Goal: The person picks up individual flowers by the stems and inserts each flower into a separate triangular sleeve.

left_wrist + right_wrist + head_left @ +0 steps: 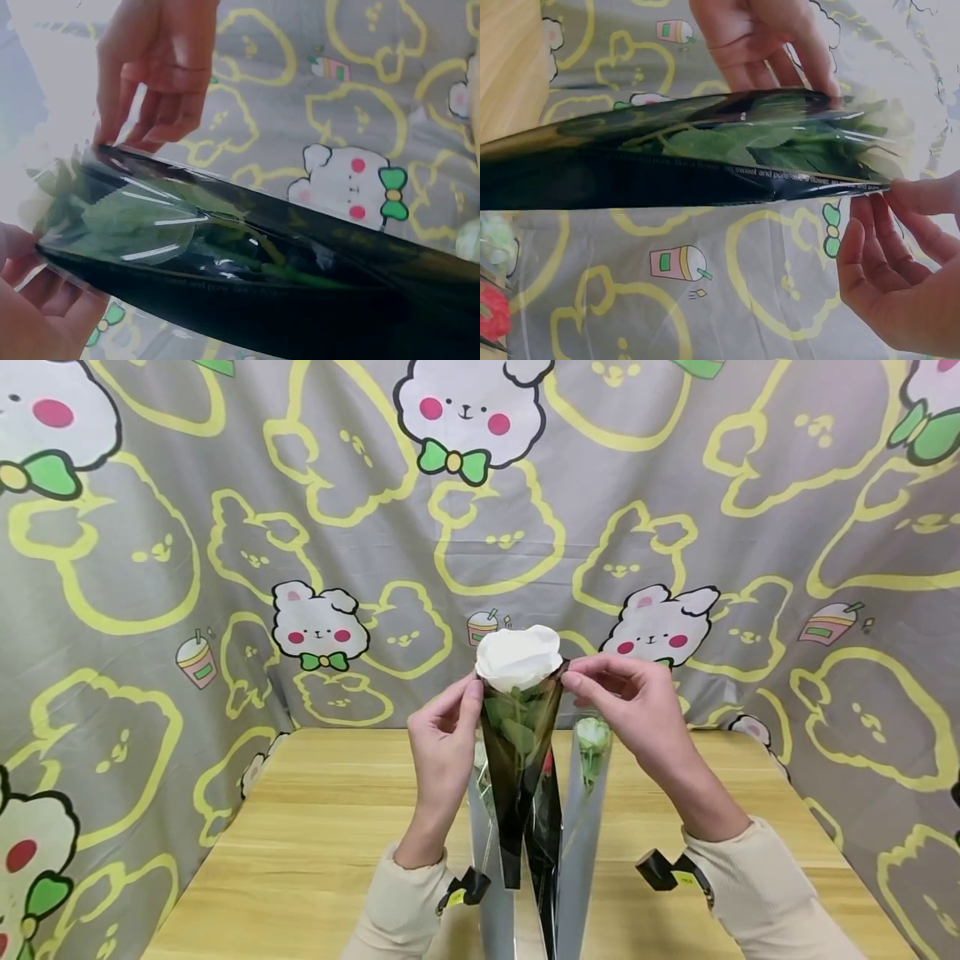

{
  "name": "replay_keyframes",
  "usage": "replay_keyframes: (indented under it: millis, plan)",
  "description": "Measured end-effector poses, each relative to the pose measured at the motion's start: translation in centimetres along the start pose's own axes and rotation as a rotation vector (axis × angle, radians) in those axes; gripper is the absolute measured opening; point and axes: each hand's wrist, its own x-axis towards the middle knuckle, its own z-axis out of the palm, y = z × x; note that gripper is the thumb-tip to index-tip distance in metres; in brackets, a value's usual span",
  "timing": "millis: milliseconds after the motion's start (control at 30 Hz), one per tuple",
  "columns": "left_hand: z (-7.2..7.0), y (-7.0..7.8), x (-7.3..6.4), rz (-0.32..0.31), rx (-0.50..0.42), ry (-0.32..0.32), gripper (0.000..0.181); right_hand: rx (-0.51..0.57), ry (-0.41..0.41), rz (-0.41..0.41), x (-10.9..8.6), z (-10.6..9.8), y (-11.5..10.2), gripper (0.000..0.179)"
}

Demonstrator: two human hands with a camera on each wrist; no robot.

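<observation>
A white artificial rose (519, 656) with green leaves stands upright in a clear-fronted, black-edged flower sleeve (517, 777), held up over the table. My left hand (444, 727) pinches the sleeve's left top corner between thumb and fingers. On the other side, my right hand (633, 697) pinches its right top corner. The bloom pokes out above the sleeve's rim. In the right wrist view, small printed lettering runs along the black border of the sleeve (727, 176), and the leaves (735, 142) show through the clear film.
Behind the held sleeve, more wrapped flowers lie on the wooden table (315, 835): a pale green-white one (592, 739) at right, a red one (547, 764) in black wrapping, and another partly hidden at left. A patterned grey curtain (480, 552) surrounds the table's back and sides.
</observation>
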Motion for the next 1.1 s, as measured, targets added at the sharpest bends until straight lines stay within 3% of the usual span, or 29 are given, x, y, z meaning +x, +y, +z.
replay_keyframes:
  millis: [167,267,567,800,933,1100]
  plan:
    - [0.3,0.2,0.0,0.055,0.057,0.002,0.022,-0.025,0.015,-0.026,0.0,0.3,0.1,0.013]
    - [0.3,0.5,0.2,0.07,0.036,-0.011,0.023,-0.016,0.032,-0.036,0.1,0.4,0.1,0.014]
    - [0.2,1.0,0.6,0.036,-0.071,-0.01,0.022,0.019,0.07,-0.083,0.3,1.2,0.2,0.011]
    - [0.3,1.3,0.7,0.035,-0.177,0.067,0.017,0.054,0.139,-0.107,0.4,1.6,0.3,0.007]
    - [0.4,1.4,0.7,0.044,-0.177,0.022,0.017,0.048,0.111,-0.113,0.3,1.9,0.3,0.008]
    - [0.4,1.5,0.9,0.021,-0.213,0.061,0.017,0.068,0.143,-0.111,0.4,1.9,0.3,0.008]
